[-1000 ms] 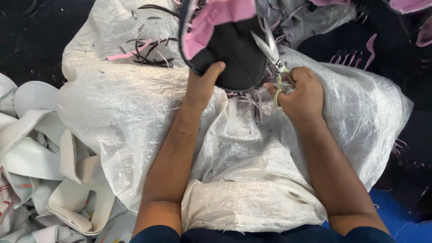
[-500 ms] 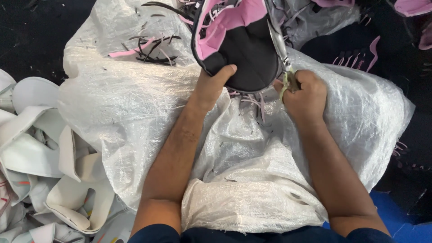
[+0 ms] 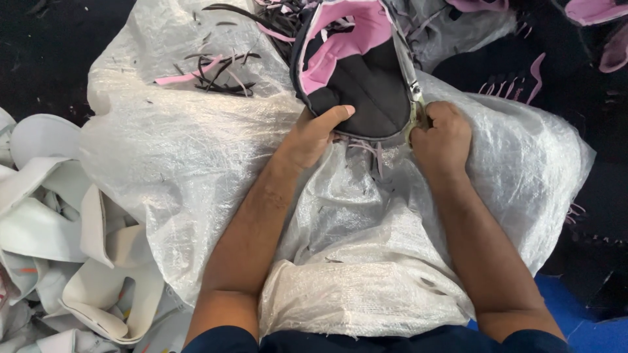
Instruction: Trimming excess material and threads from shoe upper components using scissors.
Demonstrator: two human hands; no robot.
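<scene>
Two hands work one black-and-pink padded fabric piece on the white woven sack across the lap: the left hand pinches its lower edge, the right hand is closed on scissors along its right edge. The blades run close to the holding thumb; a slip could nick it or cut past the seam. Offcut strips crowd the sack's top, white pieces the left.

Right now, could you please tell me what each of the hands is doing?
Left hand: closed on the black and pink fabric piece, thumb on top.
Right hand: closed around scissors at the piece's edge.
</scene>
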